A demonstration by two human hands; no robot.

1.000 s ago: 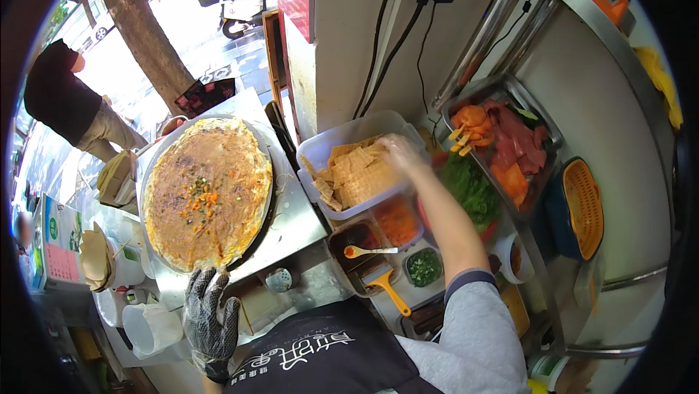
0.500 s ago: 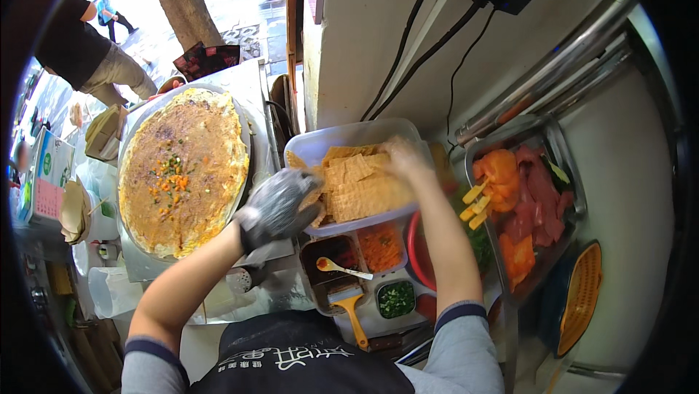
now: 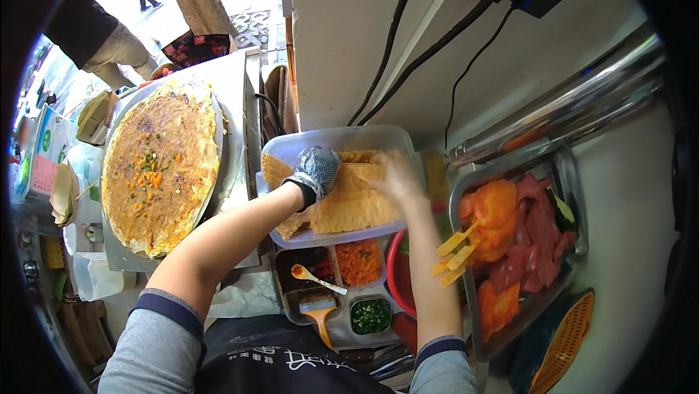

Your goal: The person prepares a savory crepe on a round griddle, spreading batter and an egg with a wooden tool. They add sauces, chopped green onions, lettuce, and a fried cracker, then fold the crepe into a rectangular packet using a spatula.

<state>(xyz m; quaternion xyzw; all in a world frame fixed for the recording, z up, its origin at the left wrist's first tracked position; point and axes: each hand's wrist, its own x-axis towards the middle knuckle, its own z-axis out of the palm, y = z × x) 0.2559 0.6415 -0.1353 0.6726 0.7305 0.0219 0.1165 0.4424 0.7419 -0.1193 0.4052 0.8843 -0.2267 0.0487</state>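
Left fingers (image 3: 329,167) moved farther into tub (image 3: 364,138) of crisp sheets (image 3: 353,213); right fingers (image 3: 386,173) opposite; both grips unclear.

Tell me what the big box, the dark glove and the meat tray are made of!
The big box looks like smooth plastic: its walls are cloudy and see-through. The dark glove seems knitted, perhaps cloth, from its fine mesh, maybe with shiny clear plastic over it, crinkled at the wrist. The meat tray is probably smooth steel, since its grey rim gleams; another metal is possible.
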